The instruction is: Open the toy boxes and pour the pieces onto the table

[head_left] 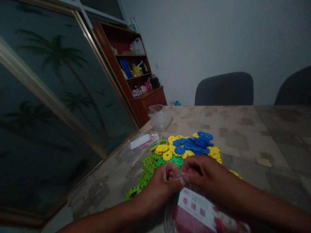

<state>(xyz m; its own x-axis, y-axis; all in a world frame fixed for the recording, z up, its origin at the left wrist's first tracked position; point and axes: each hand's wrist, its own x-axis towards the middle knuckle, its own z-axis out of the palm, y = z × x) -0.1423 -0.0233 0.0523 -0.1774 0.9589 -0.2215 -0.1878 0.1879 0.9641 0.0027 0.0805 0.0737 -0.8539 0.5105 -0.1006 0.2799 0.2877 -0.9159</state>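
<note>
My left hand (162, 183) and my right hand (206, 171) meet at the near side of the table. Both are closed, fingertips pinched together at the top edge of a clear plastic package (191, 212) with a white and dark pink label. What exactly lies between the fingertips is too small to make out, but it seems to be the package's edge. Just beyond my hands lies a pile of notched plastic discs: blue discs (196, 145), yellow discs (167, 155) and green discs (177, 160). Light green plastic pieces (148, 170) spread to the left, partly behind my left hand.
Clear plastic containers (160, 119) stand at the table's far left corner. A clear bag with a white and pink label (141, 141) lies left of the discs. Dark chairs (224, 89) line the far side, and a wooden shelf (136, 77) stands beyond the sliding door.
</note>
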